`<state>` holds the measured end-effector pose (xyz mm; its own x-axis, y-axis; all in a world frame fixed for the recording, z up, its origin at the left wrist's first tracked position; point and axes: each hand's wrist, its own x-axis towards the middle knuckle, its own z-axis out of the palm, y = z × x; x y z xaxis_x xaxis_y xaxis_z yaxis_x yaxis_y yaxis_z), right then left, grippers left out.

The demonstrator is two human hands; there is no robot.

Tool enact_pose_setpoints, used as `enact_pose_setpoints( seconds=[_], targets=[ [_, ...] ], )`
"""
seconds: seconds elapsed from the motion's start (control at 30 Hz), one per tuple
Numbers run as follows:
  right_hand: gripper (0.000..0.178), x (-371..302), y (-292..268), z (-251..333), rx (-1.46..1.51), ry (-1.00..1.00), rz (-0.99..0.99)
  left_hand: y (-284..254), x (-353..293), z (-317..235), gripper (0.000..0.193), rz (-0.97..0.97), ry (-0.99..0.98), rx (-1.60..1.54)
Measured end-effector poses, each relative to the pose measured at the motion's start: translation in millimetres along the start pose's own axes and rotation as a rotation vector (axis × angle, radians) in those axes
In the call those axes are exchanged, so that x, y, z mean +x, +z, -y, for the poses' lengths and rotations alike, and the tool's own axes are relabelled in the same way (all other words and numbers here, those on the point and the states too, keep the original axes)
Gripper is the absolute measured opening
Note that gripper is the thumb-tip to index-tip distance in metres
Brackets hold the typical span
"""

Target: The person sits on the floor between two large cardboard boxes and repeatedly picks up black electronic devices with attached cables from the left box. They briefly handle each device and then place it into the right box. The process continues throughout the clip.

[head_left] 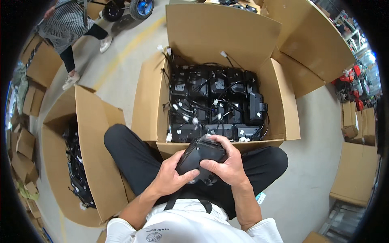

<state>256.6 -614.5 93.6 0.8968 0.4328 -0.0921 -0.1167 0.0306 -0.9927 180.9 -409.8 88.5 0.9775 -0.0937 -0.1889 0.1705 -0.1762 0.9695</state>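
A black plastic housing (199,154) with rounded corners and a small screw-like spot is held over my lap. My left hand (169,175) grips its left side, thumb across the lower part. On its right side is my right hand (227,163), with the thumb pressed on the face and fingers round the far edge. Just beyond stands an open cardboard box (223,30) holding rows of similar black units (219,86). Black cables with white connectors (195,120) lie over those units. The underside of the held housing is hidden.
At my left stands another open cardboard box (97,162) with black cabled parts (77,162) inside. A person (69,32) walks at the far left, near a wheeled cart (139,9). More cardboard boxes (354,172) stand at the right, with red items (352,77) beyond.
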Motion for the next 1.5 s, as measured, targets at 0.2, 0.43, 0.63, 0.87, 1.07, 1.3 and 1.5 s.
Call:
enact_pose_setpoints(
  seconds=[0.2, 0.43, 0.63, 0.87, 1.07, 1.3, 1.5],
  targets=[
    [0.064, -5, 5, -13, 0.15, -0.01, -0.037, 4, 0, -1, 0.06, -0.056, 0.054, 0.099],
    [0.064, -4, 6, -17, 0.136, 0.054, -0.09, 5, -1, 2, 0.06, -0.057, -0.023, 0.016],
    [0.064, -2, 8, -17, 0.122, 0.079, -0.122, 4, 2, 0, 0.059, -0.034, -0.082, -0.056],
    [0.069, -1, 9, -18, 0.42, 0.14, -0.323, -2, 1, 13, 0.066, -0.047, -0.079, -0.465],
    [0.076, -4, 6, -31, 0.465, 0.163, -0.381, 18, -1, 3, 0.056, -0.264, -0.05, -0.41],
    [0.057, -8, 4, -45, 0.413, 0.135, -0.385, 11, 2, -8, 0.057, -0.24, -0.039, -0.328],
    [0.052, -6, 4, -45, 0.406, 0.135, -0.366, 6, 8, -2, 0.054, -0.229, -0.039, -0.285]
  ],
)
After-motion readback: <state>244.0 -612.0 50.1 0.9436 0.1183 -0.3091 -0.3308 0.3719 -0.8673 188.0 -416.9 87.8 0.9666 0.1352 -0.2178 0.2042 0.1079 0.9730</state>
